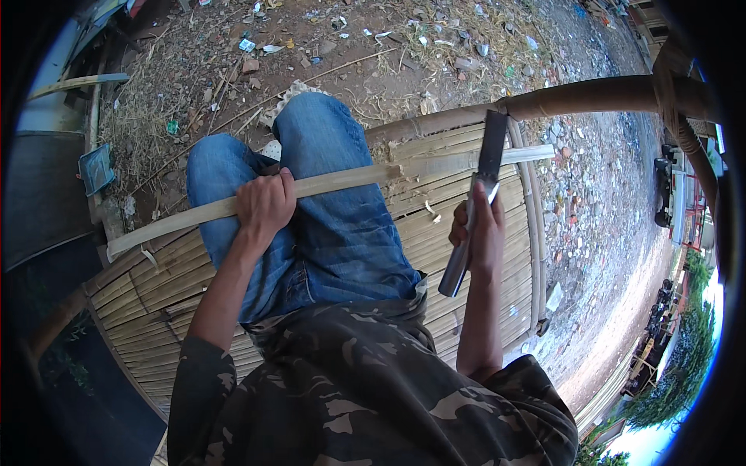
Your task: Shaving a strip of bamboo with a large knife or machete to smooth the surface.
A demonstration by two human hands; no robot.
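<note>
My left hand [266,203] grips a long pale bamboo strip [334,183] that lies across my thighs in blue jeans [342,233]. The strip runs from the lower left to the upper right. My right hand [482,233] holds a cleaver-like knife [474,210] by its metal handle, its dark blade pointing up. The blade crosses the strip near its right end. A thin shaving curls off the strip's left end.
I sit on a slatted bamboo bench [458,194] with a thick bamboo rail [590,97] along its far edge. Beyond lies dirt ground [373,46] strewn with litter, dry grass and stones. A blue metal sheet [47,155] stands at the left.
</note>
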